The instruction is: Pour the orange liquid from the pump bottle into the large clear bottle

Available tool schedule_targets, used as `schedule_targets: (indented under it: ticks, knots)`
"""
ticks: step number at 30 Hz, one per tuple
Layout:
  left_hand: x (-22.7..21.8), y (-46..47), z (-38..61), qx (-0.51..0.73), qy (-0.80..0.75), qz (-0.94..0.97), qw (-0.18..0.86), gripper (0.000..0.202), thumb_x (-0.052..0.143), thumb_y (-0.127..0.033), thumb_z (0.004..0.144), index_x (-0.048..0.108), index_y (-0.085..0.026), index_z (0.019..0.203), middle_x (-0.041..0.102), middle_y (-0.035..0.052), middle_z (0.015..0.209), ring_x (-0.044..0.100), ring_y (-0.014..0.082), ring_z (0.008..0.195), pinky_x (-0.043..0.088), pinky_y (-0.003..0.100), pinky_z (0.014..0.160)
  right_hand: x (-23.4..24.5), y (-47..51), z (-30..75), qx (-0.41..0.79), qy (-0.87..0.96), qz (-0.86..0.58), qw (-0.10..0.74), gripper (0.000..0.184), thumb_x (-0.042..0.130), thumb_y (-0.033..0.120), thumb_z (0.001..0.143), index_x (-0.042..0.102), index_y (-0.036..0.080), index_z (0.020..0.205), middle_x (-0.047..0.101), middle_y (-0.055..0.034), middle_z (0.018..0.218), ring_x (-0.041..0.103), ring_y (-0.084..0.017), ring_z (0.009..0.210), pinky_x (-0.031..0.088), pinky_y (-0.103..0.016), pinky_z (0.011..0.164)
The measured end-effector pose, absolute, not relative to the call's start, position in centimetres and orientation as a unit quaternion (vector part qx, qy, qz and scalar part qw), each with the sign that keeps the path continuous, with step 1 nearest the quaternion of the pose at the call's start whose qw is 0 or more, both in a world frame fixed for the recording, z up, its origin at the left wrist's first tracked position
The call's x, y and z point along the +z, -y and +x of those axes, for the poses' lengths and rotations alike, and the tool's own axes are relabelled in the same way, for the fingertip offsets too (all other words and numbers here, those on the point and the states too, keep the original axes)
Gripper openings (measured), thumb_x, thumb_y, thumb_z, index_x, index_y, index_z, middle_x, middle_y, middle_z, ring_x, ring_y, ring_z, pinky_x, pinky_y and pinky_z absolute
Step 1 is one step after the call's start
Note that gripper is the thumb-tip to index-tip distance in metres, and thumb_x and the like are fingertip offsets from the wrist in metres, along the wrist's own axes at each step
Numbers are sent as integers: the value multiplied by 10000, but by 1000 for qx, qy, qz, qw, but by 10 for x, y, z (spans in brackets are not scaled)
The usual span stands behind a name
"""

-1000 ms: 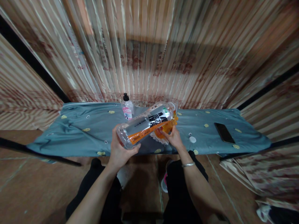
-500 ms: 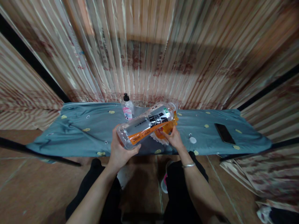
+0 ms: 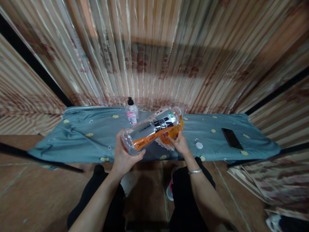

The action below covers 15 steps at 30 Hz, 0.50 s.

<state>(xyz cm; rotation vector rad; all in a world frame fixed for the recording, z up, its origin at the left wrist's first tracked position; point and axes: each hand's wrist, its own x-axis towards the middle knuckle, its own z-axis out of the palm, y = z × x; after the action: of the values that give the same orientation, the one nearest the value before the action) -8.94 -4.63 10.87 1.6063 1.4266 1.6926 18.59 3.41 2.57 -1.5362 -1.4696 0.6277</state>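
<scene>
A large clear plastic bottle with a silver, black and orange label is tilted, its mouth end up to the right. My left hand is wrapped round its base. Just below the bottle's mouth, my right hand grips an orange see-through container, partly hidden behind the bottle. A whitish fringed piece lies under the orange container; I cannot tell what it is. To the right of my right hand, a small white cap rests on the cloth.
A blue-green cloth with yellow prints covers the narrow table. Behind the large bottle stands a small bottle with a black top. A dark phone lies at the right. Black frame bars and striped sheeting surround the table.
</scene>
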Motion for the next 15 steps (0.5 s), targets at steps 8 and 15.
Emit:
schedule_targets:
  ticks: [8,15]
  knots:
    - [105,45,-92,606,-507,574,216,780,858,-399,592,518,-218,1270,696,117,1210,732,300,1092,638,466,943,26,-33,186,244,596,-631,432,841,767,736,696,575,182,1298,772,-182,1216,748,-386,1113,602,-524,954]
    - [107,45,-92,603,-506,580,210,737,848,-403,599,527,-223,1237,707,105,1174,739,296,1068,630,481,975,26,-34,187,261,597,-627,427,866,809,663,690,540,161,1341,754,-197,1253,735,-391,1162,588,-543,1009]
